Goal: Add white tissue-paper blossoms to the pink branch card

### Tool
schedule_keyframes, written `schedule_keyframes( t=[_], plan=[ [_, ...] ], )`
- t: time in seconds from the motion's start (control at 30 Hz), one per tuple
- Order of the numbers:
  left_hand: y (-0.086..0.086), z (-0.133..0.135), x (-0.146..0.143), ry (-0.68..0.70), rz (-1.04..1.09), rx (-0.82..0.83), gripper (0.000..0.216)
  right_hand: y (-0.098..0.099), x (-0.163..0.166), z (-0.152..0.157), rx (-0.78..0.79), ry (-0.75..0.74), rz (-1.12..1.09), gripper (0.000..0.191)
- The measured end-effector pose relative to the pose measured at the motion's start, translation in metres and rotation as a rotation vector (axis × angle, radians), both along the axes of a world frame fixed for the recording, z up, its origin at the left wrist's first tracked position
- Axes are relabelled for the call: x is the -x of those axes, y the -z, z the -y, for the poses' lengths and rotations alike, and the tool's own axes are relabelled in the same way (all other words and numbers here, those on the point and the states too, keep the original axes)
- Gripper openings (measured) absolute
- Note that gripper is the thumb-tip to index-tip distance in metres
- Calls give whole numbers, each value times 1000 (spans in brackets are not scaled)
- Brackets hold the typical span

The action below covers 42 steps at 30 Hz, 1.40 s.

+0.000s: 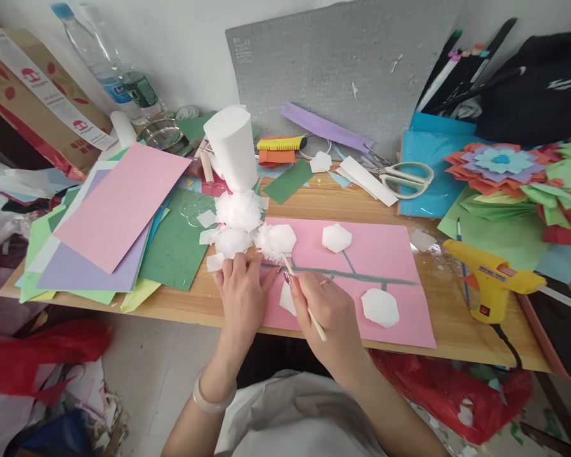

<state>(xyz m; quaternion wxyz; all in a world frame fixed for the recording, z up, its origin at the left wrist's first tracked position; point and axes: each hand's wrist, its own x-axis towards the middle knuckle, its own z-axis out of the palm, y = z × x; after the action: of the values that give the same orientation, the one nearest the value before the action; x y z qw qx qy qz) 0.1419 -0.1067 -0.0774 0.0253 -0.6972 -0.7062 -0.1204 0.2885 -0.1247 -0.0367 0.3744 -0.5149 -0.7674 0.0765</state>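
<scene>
My right hand [326, 311] grips a thin pale wooden stick [318, 325], its upper tip touching a fluffy white paper cluster [276, 240] on the pink sheet [409, 254]. On that sheet a dark green line with short branches runs sideways. White many-sided paper patches lie at the branch ends, one at the upper right [337, 238] and one at the lower right [380, 308]. Pressed on the sheet's left edge, my left hand [242, 289] has its thumb apart from its bent fingers. Just beyond it are piles of small white paper squares [238, 211].
A white paper roll [233, 146] stands behind the piles. Coloured sheets [124, 209] are stacked left. Scissors [406, 179] and a yellow-handled cutter [280, 144] lie at the back. A yellow glue gun [492, 279] stands right, near a layered paper flower [499, 162].
</scene>
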Motion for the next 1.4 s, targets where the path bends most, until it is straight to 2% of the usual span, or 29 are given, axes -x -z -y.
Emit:
schedule_keyframes(
  t=[0.2, 0.43, 0.73, 0.87, 1.0, 1.1, 1.17, 1.27, 1.33, 1.4],
  plan=[
    [-1, 0, -2, -14, 8, 8, 34, 9, -7, 9, -62, 56, -70, 25],
    [-3, -1, -4, 1, 28, 30, 33, 12, -10, 17, -33, 77, -99, 24],
    [3, -2, -4, 15, 74, 8, 34, 12, -10, 34, -77, 86, -163, 20],
    [2, -3, -3, 16, 102, 25, 34, 15, -28, 37, 40, 158, -268, 22],
    [-2, -6, -5, 63, 133, 39, 33, 17, -50, 37, 211, 322, -531, 31],
    [-5, -6, 4, 93, 189, -1, 30, 18, -56, 37, 322, 376, -714, 41],
    [-7, -5, 19, 42, 275, -81, 29, 21, -57, 36, 379, 392, -793, 44],
    [-10, -3, 50, -200, 331, -232, 30, 28, -56, 33, 419, 432, -911, 45],
    [-8, -3, 68, -312, 275, -224, 30, 30, -56, 31, 437, 435, -978, 45],
    [-6, -5, 78, -344, 243, -161, 33, 30, -55, 28, 468, 425, -1013, 45]
  ],
)
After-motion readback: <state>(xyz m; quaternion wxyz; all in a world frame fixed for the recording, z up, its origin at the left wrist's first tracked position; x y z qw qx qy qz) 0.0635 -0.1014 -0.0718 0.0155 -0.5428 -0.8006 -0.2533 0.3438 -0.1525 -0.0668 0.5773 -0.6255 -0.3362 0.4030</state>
